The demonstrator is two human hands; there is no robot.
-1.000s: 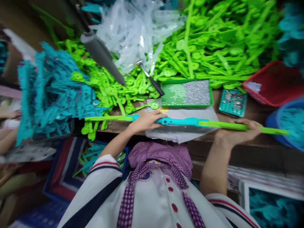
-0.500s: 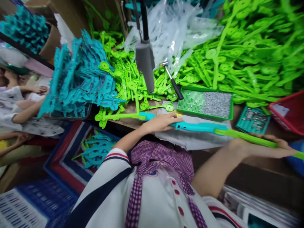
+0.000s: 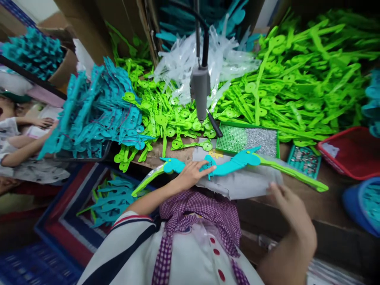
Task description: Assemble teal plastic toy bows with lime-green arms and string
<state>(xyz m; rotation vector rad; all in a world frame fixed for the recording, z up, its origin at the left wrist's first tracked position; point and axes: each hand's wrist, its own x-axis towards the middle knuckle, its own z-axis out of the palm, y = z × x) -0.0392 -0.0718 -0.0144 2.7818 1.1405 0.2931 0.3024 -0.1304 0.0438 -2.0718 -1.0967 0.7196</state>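
A jointed plastic piece, teal (image 3: 234, 163) in the middle with lime green arms (image 3: 291, 172), lies bent across a grey cloth (image 3: 240, 183) on the wooden bench. My left hand (image 3: 191, 175) presses its fingers flat on the teal middle joint. My right hand (image 3: 292, 209) hovers above the bench edge, fingers spread, holding nothing, a short way from the right green arm. A grey hanging power tool (image 3: 200, 92) dangles just behind the piece.
Heaps of green parts (image 3: 297, 79), teal parts (image 3: 95, 111) and clear parts (image 3: 208, 59) cover the back. A green tray of small metal bits (image 3: 252, 138), a hammer (image 3: 214, 124), a red basket (image 3: 350, 152) and a blue tub (image 3: 362, 202) stand nearby. Another person's arm (image 3: 20, 148) lies far left.
The long piece was held straight by both hands; now it is folded at its joints, my right hand has let go and pulled back, and the view has tilted.
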